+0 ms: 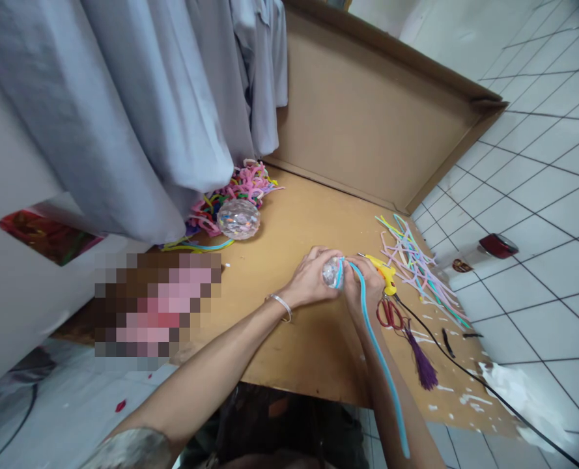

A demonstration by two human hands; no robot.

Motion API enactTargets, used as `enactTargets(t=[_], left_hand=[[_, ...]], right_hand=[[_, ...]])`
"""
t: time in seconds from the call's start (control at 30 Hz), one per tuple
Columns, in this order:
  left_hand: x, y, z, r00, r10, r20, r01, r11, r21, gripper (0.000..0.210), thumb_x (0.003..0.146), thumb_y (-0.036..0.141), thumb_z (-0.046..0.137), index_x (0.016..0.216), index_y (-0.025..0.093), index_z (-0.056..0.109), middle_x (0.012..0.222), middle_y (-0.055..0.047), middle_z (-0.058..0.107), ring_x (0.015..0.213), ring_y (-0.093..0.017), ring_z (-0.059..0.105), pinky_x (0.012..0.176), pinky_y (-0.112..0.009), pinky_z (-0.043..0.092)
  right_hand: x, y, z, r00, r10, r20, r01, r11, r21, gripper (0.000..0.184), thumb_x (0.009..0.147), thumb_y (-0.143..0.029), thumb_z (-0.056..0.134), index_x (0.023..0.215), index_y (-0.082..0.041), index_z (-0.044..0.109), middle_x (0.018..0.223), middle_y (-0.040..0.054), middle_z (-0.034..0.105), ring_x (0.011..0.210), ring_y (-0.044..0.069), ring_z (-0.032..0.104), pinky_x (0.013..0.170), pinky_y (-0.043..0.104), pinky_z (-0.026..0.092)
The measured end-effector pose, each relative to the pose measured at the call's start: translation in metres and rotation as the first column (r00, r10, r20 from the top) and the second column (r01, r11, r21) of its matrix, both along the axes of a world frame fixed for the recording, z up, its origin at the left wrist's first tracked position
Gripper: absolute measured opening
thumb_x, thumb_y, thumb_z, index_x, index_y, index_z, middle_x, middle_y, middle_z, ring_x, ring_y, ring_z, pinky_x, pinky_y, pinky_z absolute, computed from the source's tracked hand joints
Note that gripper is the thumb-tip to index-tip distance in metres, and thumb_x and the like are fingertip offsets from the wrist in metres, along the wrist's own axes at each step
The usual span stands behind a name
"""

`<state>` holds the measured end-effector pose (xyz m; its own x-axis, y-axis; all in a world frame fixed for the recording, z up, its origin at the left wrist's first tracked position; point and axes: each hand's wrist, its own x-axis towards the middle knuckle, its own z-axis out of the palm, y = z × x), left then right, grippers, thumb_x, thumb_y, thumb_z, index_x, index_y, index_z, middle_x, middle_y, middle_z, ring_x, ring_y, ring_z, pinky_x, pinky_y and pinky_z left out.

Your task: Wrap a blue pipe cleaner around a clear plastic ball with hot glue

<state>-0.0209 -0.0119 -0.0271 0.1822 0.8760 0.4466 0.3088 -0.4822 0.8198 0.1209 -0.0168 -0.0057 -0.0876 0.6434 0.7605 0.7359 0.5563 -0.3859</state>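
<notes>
My left hand (313, 274) is wrapped round a small clear faceted ball (330, 272) over the middle of the table. A light-blue pipe cleaner (378, 345) runs from the ball's side, where my right hand (366, 279) pinches it. Its long free end hangs down along my right forearm. A pink bit shows beside the blue at the ball's edge. Just right of my right hand lies a yellow glue gun (385, 276). Below that gun are red-handled scissors (389, 314) with a purple tassel (422, 358) beside them.
Pastel pipe cleaners (411, 257) lie spread at the right by the tiled wall (528, 215). A larger clear faceted bowl (239, 219) sits before a colourful pile (250, 179) at the back left. Grey cloth (172, 117) hangs above. A black cord (469, 374) crosses the right side near white tissue (518, 391).
</notes>
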Motion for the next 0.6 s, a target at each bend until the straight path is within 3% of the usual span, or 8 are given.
enactTargets(t=[0.47,0.6], left_hand=[[-0.003,0.001,0.001,1.000,0.005,-0.008,-0.006,1.000,-0.012,0.070,0.057,0.021,0.076,0.123,0.022,0.053,0.119,-0.007,0.054,0.117,-0.026,0.054,0.106,-0.040,0.045],[-0.004,0.002,-0.002,0.999,-0.008,-0.035,0.007,1.000,-0.020,0.074,0.055,0.022,0.078,0.124,0.023,0.052,0.121,-0.006,0.053,0.119,-0.026,0.053,0.107,-0.041,0.044]], right_hand=[[0.014,-0.020,0.002,1.000,-0.021,0.016,0.020,0.999,0.051,0.020,0.092,-0.031,0.054,0.091,-0.020,0.070,0.089,0.0064,0.072,0.086,0.019,0.067,0.081,0.034,0.055],[0.017,-0.028,0.005,1.000,0.031,-0.005,-0.031,0.999,0.025,0.021,0.092,-0.029,0.053,0.089,-0.019,0.071,0.088,0.0066,0.072,0.084,0.019,0.067,0.082,0.034,0.054]])
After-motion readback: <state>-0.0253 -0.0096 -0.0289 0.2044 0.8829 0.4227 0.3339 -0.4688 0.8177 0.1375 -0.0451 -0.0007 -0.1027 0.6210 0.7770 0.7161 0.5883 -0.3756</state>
